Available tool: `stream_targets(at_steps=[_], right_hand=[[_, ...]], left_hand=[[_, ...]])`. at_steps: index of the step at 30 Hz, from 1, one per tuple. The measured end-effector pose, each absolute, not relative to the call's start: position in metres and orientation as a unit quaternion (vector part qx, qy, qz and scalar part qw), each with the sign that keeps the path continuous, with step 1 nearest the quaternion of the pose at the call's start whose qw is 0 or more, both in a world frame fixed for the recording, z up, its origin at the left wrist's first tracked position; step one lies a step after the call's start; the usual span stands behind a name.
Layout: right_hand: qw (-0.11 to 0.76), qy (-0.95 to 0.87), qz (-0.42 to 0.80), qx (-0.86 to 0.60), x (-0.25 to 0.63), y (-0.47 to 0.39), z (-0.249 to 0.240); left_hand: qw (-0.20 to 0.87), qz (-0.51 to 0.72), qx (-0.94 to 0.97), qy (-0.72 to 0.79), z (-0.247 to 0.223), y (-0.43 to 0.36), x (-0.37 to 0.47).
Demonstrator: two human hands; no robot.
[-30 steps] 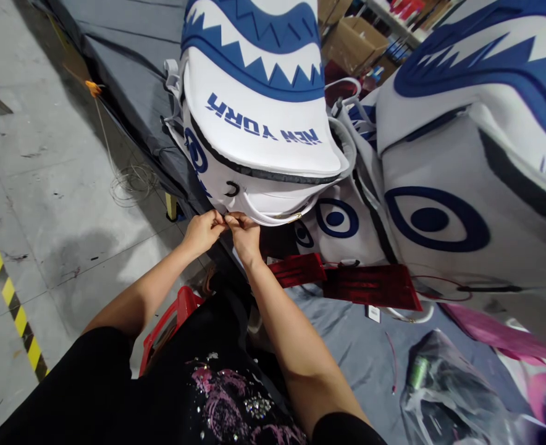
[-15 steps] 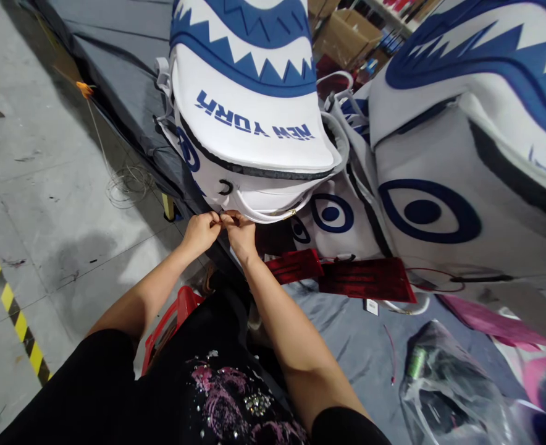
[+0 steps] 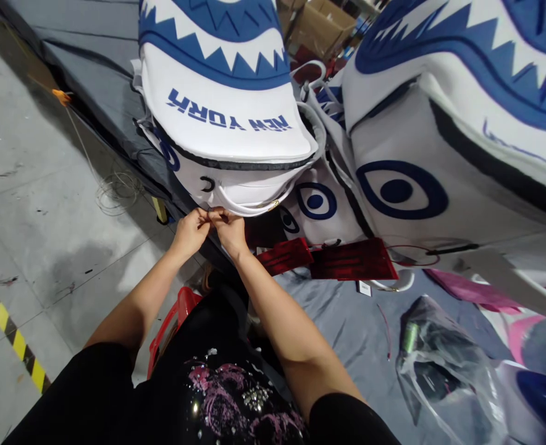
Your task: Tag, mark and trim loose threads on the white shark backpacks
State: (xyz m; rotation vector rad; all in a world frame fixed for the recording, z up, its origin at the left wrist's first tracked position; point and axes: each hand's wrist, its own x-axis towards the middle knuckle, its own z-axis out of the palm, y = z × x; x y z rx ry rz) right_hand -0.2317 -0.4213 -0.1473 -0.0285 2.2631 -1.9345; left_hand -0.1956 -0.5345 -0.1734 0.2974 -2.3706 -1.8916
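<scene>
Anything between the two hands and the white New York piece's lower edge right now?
Nothing in the head view: left hand and right hand meet fingertip to fingertip, right against the white New York piece.

Just above your hands, the white bag looks like smooth, matt synthetic leather; right of them, the crinkled plastic wrap shines glossy.

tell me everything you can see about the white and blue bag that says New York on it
The New York bag is a padded white piece that looks like synthetic leather, lying on its side on the grey table. A blue band with white shark teeth runs above upside-down blue "NEW YORK" lettering. A dark zipper line borders the flap, and white straps hang under it. Its lower edge juts past the table edge, where the left hand and right hand pinch something small against it. Similar bags press against its right side.
</scene>
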Motion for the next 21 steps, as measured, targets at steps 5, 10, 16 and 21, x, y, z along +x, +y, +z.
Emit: stream_targets(at_steps=[5,10,16,21], right_hand=[[0.085,0.767,-0.636,0.004,-0.227,-0.424,-0.146],[0.102,0.826,-0.553,-0.011,-0.233,-0.426,-0.152],[0.103,0.862,-0.496,0.011,-0.237,-0.418,-0.141],[0.116,0.877,-0.467,0.018,-0.232,-0.415,-0.126]], left_hand=[[0.057,-0.552,0.076,-0.828,-0.173,-0.543,-0.192],[0.024,-0.454,0.055,-0.889,-0.165,-0.546,-0.199],[0.017,-0.302,0.098,-0.948,-0.143,-0.534,-0.199],[0.008,-0.295,0.098,-0.95,-0.137,-0.528,-0.198]])
